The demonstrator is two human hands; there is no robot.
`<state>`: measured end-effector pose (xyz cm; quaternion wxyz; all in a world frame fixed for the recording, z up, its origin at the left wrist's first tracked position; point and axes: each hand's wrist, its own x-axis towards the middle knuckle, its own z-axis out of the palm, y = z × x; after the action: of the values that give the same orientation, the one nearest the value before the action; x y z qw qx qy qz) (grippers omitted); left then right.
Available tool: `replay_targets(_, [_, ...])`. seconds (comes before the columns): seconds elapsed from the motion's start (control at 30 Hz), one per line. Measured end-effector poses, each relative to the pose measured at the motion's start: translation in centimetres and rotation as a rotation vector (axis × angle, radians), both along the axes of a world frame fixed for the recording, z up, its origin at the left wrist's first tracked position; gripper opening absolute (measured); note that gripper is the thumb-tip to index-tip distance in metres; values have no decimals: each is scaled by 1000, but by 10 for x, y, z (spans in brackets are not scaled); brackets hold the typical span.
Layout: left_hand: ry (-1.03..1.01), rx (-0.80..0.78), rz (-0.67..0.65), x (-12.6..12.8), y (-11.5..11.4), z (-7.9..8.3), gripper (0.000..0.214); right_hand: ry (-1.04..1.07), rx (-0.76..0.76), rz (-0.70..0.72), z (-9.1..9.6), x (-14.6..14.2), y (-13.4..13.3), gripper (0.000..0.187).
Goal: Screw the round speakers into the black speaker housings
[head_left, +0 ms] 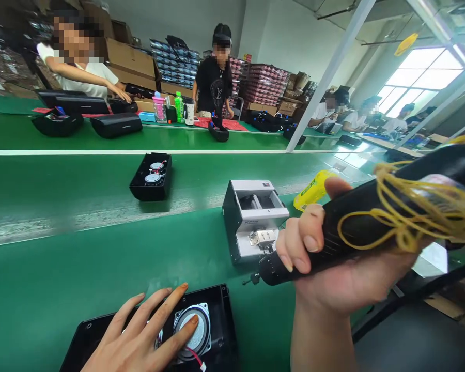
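Observation:
My left hand [143, 336] lies flat with fingers spread on a black speaker housing [217, 310] at the near edge of the green bench; its fingertips rest on the round silver speaker driver [199, 336]. My right hand [333, 258] is closed around a black electric screwdriver [372, 217] wrapped in yellow rubber bands. The tool's tip points left, toward a small grey screw feeder box [251, 217] standing just beyond the housing.
Another black housing with two drivers [151, 176] rides on the green conveyor [62, 191]. A yellow object [313, 190] lies behind the feeder. Across the belt, people work among black speaker shells [116, 125], bottles [179, 107] and stacked boxes. A white post [325, 77] slants up.

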<state>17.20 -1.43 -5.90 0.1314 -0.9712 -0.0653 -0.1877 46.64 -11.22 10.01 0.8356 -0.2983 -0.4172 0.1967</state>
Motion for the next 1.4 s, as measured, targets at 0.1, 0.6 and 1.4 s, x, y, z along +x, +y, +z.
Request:
replay_targets(0.1, [24, -83, 21, 2, -10, 8, 67, 35, 19, 91, 0, -16, 3, 54])
replay_targets(0.6, [88, -269, 119, 12, -28, 46, 79, 111, -101, 368, -57, -53, 40, 65])
replay_targets(1.4, [98, -294, 144, 15, -37, 58, 72, 99, -181, 408, -73, -56, 47, 61])
